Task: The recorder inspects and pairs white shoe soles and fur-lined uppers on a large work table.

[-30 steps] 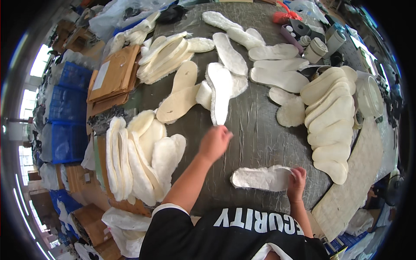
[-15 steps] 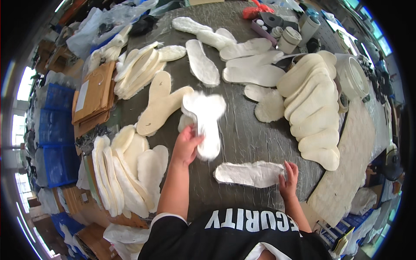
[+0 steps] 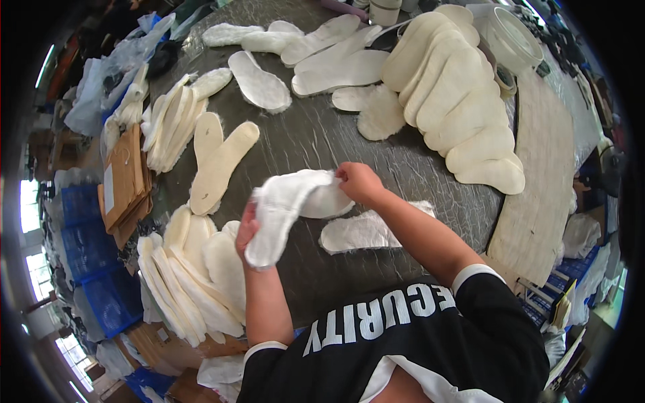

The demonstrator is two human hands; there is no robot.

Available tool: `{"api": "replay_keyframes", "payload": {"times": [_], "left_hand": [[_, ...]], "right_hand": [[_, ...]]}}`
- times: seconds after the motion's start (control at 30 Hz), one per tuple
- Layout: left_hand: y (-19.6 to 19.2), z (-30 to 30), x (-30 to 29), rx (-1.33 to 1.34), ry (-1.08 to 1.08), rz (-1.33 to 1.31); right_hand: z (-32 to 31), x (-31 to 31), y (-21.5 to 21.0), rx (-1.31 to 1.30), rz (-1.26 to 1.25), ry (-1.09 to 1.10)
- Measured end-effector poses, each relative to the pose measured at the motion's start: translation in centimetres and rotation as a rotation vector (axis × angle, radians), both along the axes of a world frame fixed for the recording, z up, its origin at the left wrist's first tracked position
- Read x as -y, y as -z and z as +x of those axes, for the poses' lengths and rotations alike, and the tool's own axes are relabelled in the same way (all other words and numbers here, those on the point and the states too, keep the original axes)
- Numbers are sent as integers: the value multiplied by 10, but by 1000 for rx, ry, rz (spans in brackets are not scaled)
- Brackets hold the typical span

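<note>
My left hand point(image 3: 248, 230) is closed round the side of a white fluffy insole point(image 3: 277, 213), held up over the dark table. With its fingers pinched, my right hand point(image 3: 359, 182) grips the far right end of a second white insole piece point(image 3: 326, 199), which overlaps the first one. Whether the two pieces are joined is hidden where they meet. Beneath my right forearm a single white insole point(image 3: 363, 232) lies flat on the table, partly covered by the arm. Beyond my left hand, two cream insoles point(image 3: 225, 161) lie crossed in a V.
Insole stacks stand at the near left point(image 3: 195, 275), far left point(image 3: 178, 121) and right point(image 3: 463, 114). More insoles point(image 3: 336, 67) lie across the back. Brown cardboard pieces point(image 3: 125, 185) and blue crates point(image 3: 101, 255) are at left. A pale board point(image 3: 537, 174) and a white bucket point(image 3: 514, 40) stand at right.
My right hand has left the flat insole and reached across to the held white pieces, gripping their right end. My left hand has turned them and moved slightly left. The view has shifted.
</note>
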State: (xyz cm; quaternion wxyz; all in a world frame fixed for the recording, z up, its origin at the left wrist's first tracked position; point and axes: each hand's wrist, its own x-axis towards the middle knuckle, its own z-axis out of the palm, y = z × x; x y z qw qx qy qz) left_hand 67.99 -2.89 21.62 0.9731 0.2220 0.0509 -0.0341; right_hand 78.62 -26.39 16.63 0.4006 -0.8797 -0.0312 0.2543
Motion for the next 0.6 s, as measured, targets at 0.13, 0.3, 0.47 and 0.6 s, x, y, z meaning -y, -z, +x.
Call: {"api": "replay_keyframes", "payload": {"times": [0.13,0.3,0.47,0.6], "left_hand": [[-15,8,-36,151,-71,6],[-41,63,-20,165,-46,333],[-18,100,-13,98,297,427],[31,121,-59,-200,697,823]], "right_hand": [[-7,43,-11,-65,69,102],[-13,121,-11,-70,177,370],[-25,155,-8,-83,291,392],[-25,163,-10,-248,266,395]]}}
